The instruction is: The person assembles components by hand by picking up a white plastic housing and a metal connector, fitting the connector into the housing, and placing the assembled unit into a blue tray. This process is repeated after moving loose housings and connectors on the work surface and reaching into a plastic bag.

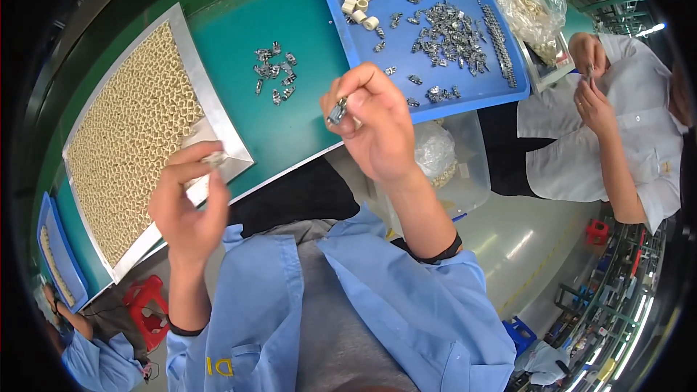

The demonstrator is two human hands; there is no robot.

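Note:
My right hand (377,127) is raised over the front edge of the green table, thumb and fingers pinching a small dark metal part (337,111). My left hand (190,207) is closed at the near corner of a metal tray (234,165) and smeared by motion. Between its thumb and fingers sits a small whitish piece (213,159), its exact kind unclear. Many small cream-coloured pieces (134,123) fill that tray in dense rows. A loose group of small dark metal parts (274,72) lies on the table between the tray and my right hand.
A blue tray (330,11) holds more metal parts (450,36) and cream rings (356,0). Beyond it lies a clear plastic bag (519,0). A clear bin (472,174) stands below the table edge. Co-workers sit right (617,123) and lower left (102,356), near a red stool (147,308).

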